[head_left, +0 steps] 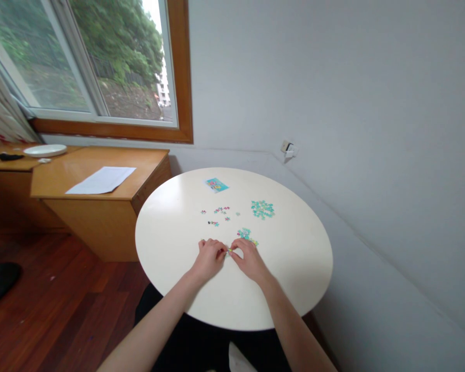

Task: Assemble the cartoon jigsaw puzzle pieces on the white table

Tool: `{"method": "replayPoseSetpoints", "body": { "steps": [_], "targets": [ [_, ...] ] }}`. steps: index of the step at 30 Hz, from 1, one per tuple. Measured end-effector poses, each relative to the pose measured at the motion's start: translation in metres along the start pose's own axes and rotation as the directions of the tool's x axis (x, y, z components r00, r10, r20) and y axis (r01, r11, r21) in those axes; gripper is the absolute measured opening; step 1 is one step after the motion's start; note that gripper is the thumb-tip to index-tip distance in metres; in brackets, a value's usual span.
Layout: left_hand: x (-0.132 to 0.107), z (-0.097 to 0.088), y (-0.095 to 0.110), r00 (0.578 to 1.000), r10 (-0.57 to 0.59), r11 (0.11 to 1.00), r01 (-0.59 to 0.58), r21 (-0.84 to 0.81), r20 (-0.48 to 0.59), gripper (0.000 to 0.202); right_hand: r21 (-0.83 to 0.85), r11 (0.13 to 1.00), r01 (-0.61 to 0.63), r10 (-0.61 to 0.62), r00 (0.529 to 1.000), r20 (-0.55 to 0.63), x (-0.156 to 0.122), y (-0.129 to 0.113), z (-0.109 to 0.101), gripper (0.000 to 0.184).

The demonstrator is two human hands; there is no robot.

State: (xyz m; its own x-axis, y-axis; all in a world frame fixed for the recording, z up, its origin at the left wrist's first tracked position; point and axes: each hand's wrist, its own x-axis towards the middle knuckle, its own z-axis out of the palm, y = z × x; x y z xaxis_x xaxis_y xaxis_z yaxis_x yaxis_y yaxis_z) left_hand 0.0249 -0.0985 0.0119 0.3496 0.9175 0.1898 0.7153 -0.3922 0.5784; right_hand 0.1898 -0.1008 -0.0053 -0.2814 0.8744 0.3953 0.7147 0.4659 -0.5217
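Note:
My left hand [211,257] and my right hand [249,257] meet over the near middle of a round white table [170,248]. Their fingertips pinch small jigsaw puzzle pieces [228,252] between them, partly hidden by the fingers. Just beyond my right hand lies a cluster of teal puzzle pieces [244,233], with some yellow at its near edge. Farther right a pile of loose teal pieces [262,208] is spread out. Several pink and teal pieces [221,210] are scattered beyond my left hand. Near the far edge rests a picture card [216,185] in blue, pink and yellow.
Left of the table stands a wooden cabinet [96,222] bearing a white paper sheet [101,180]. A white plate [45,150] sits farther back. Behind the table are a pale wall [325,88] with a socket [288,149] and a wood-framed window [184,67].

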Motion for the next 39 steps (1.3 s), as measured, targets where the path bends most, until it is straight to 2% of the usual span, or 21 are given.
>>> {"method": "replayPoseSetpoints", "body": {
  "steps": [5, 11, 25, 32, 39],
  "targets": [
    [-0.0009, -0.0001, 0.0001, 1.0, -0.012, 1.0, 0.012, -0.001, -0.019, 0.011, -0.011, 1.0, -0.02, 0.02, 1.0, 0.008, 0.0004, -0.0015, -0.0006, 0.004],
    [-0.0018, -0.0006, 0.002, 0.998, -0.041, 0.999, 0.042, 0.01, -0.056, 0.014, -0.019, 1.0, 0.006, -0.006, 1.0, -0.01, -0.0003, 0.0001, 0.001, 0.003],
    [-0.0026, -0.0005, 0.0027, 1.0, -0.028, 0.998, 0.028, 0.052, -0.001, 0.009, -0.023, 0.999, 0.031, -0.032, 0.999, -0.022, -0.0002, 0.0013, 0.002, 0.003],
    [-0.0017, 0.0013, 0.0016, 0.997, -0.066, 0.997, 0.068, 0.032, -0.049, 0.015, -0.006, 1.0, 0.004, -0.005, 1.0, -0.005, -0.0003, 0.0028, 0.0034, 0.005],
    [0.0, 0.0031, -0.0013, 0.997, -0.076, 0.996, 0.077, 0.034, -0.016, 0.013, -0.026, 0.999, 0.025, -0.026, 0.999, -0.029, 0.0009, 0.0034, 0.0035, 0.005]
  ]
}}
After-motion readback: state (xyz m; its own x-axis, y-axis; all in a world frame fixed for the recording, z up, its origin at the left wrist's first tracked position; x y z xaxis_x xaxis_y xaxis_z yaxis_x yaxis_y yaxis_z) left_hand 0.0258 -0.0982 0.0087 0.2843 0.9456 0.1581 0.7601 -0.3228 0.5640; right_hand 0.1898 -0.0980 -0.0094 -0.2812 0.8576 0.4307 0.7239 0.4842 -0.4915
